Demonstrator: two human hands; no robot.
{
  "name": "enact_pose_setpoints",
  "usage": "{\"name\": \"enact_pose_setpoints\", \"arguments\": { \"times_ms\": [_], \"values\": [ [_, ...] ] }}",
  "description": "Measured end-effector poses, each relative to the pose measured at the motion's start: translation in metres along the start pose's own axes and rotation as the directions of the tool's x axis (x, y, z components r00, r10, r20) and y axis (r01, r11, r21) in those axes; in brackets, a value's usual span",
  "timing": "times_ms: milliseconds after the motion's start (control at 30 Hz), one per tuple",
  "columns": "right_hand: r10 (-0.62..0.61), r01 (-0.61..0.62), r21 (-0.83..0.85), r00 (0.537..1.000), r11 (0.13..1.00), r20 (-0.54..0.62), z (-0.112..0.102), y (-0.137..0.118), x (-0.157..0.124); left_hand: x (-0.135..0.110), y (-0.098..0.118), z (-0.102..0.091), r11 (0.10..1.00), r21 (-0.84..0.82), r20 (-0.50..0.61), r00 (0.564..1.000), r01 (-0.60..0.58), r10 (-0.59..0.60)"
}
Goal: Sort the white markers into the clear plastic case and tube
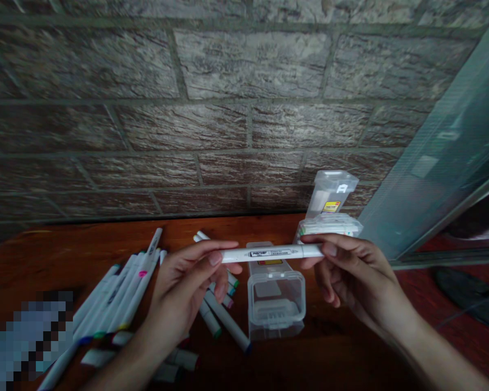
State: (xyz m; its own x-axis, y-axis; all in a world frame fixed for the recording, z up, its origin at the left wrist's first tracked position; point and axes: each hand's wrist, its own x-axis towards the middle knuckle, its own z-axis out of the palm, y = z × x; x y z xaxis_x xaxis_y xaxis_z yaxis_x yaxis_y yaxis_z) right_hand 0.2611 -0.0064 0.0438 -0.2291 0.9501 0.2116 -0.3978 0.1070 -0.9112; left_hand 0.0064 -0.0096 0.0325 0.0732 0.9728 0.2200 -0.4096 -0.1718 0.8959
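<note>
A white marker pen (271, 253) with black print lies level between my two hands, above the table. My left hand (191, 271) pinches its left end between thumb and fingers. At the other end, my right hand (350, 266) grips it the same way. Just below the marker, an open clear plastic case (277, 304) lies on the table. Several white markers (126, 288) with coloured ends are spread to the left, and others (224, 315) lie partly hidden behind my left hand.
A clear case (330, 195) with a yellow label stands upright by the brick wall (248, 125). In front of it is another clear case (334, 224) with markers inside. The wooden table (57, 244) meets the wall. A pixelated patch covers the lower left. Right of the table shows a red floor (452, 309).
</note>
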Motion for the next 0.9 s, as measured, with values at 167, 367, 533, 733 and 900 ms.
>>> {"name": "enact_pose_setpoints", "arguments": {
  "times_ms": [167,367,533,733,900],
  "values": [
    [0.005,-0.005,0.028,1.000,1.000,0.000,0.0007,-0.0012,0.0003,-0.0009,0.0004,-0.0012,1.000,-0.016,0.017,1.000,0.002,-0.002],
    [0.019,-0.019,0.059,1.000,0.998,-0.002,0.0013,-0.0024,0.0000,-0.0023,0.0026,-0.0001,0.999,-0.043,0.025,1.000,0.012,-0.011],
    [0.030,-0.031,0.086,0.999,0.996,0.017,0.0011,-0.0028,0.0007,-0.0019,0.0026,-0.0010,0.998,-0.056,0.032,0.999,0.012,-0.010],
    [0.038,-0.039,0.096,0.999,0.995,0.009,0.0017,-0.0042,-0.0004,-0.0023,0.0026,-0.0016,0.998,-0.065,0.044,0.999,0.006,-0.003],
    [0.050,-0.050,0.101,0.999,0.994,-0.002,0.0011,-0.0045,-0.0010,-0.0023,0.0031,-0.0016,0.997,-0.079,0.061,0.998,-0.001,0.005]
  ]
}}
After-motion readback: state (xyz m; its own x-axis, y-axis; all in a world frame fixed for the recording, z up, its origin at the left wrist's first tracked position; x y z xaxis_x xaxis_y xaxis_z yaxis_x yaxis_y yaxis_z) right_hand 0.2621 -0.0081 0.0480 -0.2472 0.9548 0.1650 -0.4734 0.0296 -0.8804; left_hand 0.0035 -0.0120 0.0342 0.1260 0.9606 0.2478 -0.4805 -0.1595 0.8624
